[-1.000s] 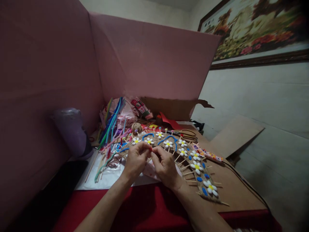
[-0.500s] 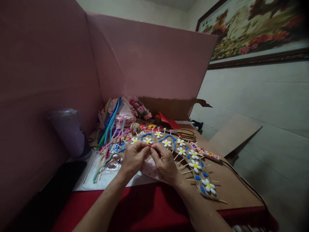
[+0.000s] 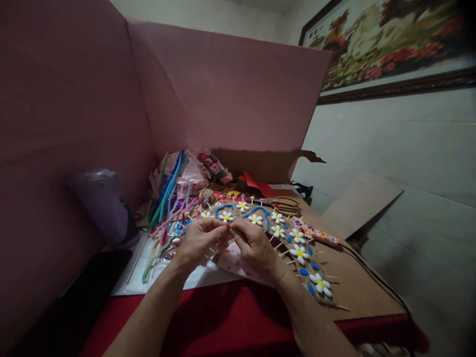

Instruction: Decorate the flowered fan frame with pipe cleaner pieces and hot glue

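My left hand point(image 3: 199, 241) and my right hand point(image 3: 257, 247) meet in front of me, fingertips closed in a pinch. Between them shows a small red lump point(image 3: 228, 225), soft-looking like modelling clay and mostly hidden by the fingers. Just behind and to the right curves a twine-wrapped arch point(image 3: 267, 208) with thin sticks poking out of its edges. White-petalled flowers point(image 3: 299, 253) with yellow centres, blue ovals point(image 3: 304, 272) and wavy blue strips point(image 3: 266, 218) decorate it. Under my hands lies a pink dotted piece point(image 3: 238, 260), partly covered by my right hand.
Pipe cleaners point(image 3: 171, 186) and a twine ball point(image 3: 207, 196) lie at back left. Scissors point(image 3: 286, 204) rest behind the arch. A patterned glue gun point(image 3: 318, 234) trails a cord to the right. A wrapped purple object point(image 3: 106, 206) stands left, before pink panels point(image 3: 230, 94).
Both hands keep their pinch on the red lump, with the fingers shifted slightly and less of the red showing. The whole view has moved a little; the arch stays in place.
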A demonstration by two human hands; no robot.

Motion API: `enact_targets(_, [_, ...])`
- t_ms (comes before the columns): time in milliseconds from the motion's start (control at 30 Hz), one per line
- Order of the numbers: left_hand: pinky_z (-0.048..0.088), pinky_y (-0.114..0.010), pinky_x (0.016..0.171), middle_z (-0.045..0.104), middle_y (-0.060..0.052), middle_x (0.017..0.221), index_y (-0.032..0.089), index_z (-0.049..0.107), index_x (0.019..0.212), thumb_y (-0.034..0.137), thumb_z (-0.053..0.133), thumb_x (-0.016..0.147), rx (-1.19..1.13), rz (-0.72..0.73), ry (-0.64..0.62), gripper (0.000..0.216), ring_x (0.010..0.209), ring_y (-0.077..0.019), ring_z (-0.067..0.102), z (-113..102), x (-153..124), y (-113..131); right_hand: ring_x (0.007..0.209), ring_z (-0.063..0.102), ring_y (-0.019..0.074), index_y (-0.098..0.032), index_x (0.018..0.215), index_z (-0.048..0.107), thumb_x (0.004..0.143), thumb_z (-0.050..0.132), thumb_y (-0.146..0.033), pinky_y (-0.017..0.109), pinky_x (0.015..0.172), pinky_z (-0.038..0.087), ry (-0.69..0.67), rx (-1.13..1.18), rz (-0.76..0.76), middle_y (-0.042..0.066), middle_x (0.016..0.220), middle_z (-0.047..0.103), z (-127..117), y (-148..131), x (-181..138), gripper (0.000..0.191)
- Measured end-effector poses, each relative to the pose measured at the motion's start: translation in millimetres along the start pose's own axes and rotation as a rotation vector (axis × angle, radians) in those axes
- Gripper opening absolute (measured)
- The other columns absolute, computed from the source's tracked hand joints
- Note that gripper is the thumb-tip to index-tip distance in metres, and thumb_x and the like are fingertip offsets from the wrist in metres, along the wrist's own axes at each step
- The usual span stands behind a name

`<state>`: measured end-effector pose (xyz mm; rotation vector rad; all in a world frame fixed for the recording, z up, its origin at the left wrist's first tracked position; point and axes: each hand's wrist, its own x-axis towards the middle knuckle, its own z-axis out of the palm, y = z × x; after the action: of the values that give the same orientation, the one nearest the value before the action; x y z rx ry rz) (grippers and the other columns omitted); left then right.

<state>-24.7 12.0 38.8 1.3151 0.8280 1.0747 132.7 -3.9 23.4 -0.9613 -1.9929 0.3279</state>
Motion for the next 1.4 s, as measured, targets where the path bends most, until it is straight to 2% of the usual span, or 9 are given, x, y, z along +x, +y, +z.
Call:
enact_targets(167, [0.046,-0.020,0.047,0.065,-0.003,0.056,0.011,0.064,0.064,0.027,0.071,0.066,-0.024,-0.004,-0.012,0.018,0.048,-0.0096,0.057,-2.5,1.4,-2.9,0.072,0.048,0.0143,-0.019,0.074,0.051,0.087,0.046,-0.014,0.025,0.066,0.036,-0.010,-0.035,-0.043,0.001,0.075,0.052,0.8,0.7,-0.5,0.015])
enact_targets(333, [0.047,-0.022,0.046,0.066,-0.002,0.058,0.010,0.063,0.070,0.028,0.071,0.066,-0.072,0.023,0.046,0.020,0.045,-0.0104,0.058,3.1,1.2,-4.1,0.068,0.051,0.0127,-0.019,0.082,0.054,0.091,0.040,-0.018,0.024,0.065,0.038,0.013,0.154,0.093,0.000,0.075,0.056,1.1,-3.4,0.2,0.017])
enact_targets(467, [0.047,-0.022,0.045,0.064,-0.001,0.055,0.011,0.061,0.071,0.029,0.071,0.065,-0.050,0.083,0.071,0.021,0.044,-0.0108,0.057,8.7,1.7,-7.2,0.064,0.050,0.0114,-0.018,0.077,0.052,0.088,0.043,-0.021,0.023,0.060,0.038,0.047,0.282,0.177,-0.002,0.071,0.054,3.9,-2.8,0.4,0.015])
enact_targets(700, [0.043,-0.021,0.045,0.060,0.001,0.055,0.013,0.060,0.070,0.025,0.062,0.071,0.240,0.236,0.144,0.011,0.046,-0.0106,0.055,10.9,4.5,-23.2,0.055,0.040,0.0094,-0.019,0.065,0.045,0.082,0.046,-0.020,0.021,0.053,0.033,0.179,0.302,0.274,-0.006,0.059,0.042,18.5,0.1,-2.0,0.017])
enact_targets(833, [0.042,-0.020,0.048,0.061,0.000,0.059,0.015,0.063,0.071,0.021,0.059,0.072,0.442,0.341,0.202,0.008,0.051,-0.0108,0.054,12.8,3.8,-26.2,0.054,0.039,0.0095,-0.019,0.065,0.045,0.083,0.046,-0.022,0.021,0.052,0.033,0.216,0.263,0.282,-0.006,0.059,0.042,22.2,2.2,-3.6,0.018])
enact_targets(967, [0.046,-0.023,0.047,0.061,-0.001,0.059,0.014,0.061,0.074,0.028,0.060,0.072,0.195,0.251,0.188,0.014,0.050,-0.0129,0.057,16.7,3.1,-21.8,0.060,0.047,0.0111,-0.019,0.073,0.049,0.087,0.042,-0.023,0.023,0.058,0.036,0.194,0.241,0.213,-0.003,0.066,0.050,17.1,-1.1,-2.4,0.017])
enact_targets(1100, [0.045,-0.022,0.043,0.060,0.001,0.057,0.013,0.059,0.075,0.033,0.066,0.069,-0.052,0.146,0.190,0.022,0.044,-0.0099,0.053,16.4,4.8,-19.4,0.068,0.053,0.0132,-0.018,0.081,0.053,0.089,0.040,-0.020,0.024,0.064,0.038,0.157,0.145,0.141,0.000,0.074,0.057,12.7,-6.1,-1.5,0.016])
enact_targets(1233, [0.038,-0.018,0.039,0.058,0.002,0.057,0.013,0.059,0.075,0.033,0.067,0.069,-0.078,0.109,0.229,0.023,0.041,-0.0067,0.048,14.0,7.0,-22.8,0.071,0.054,0.0147,-0.018,0.082,0.054,0.087,0.042,-0.016,0.025,0.065,0.039,0.143,0.000,0.088,0.002,0.076,0.058,14.3,-5.5,-2.7,0.013])
enact_targets(1400, [0.032,-0.016,0.039,0.055,0.004,0.054,0.013,0.059,0.070,0.032,0.065,0.070,-0.008,0.156,0.245,0.020,0.041,-0.0049,0.043,14.0,8.4,-25.9,0.074,0.056,0.0160,-0.018,0.084,0.055,0.087,0.042,-0.013,0.025,0.069,0.040,0.124,-0.133,0.033,0.004,0.079,0.060,17.3,-1.3,-5.2,0.015])
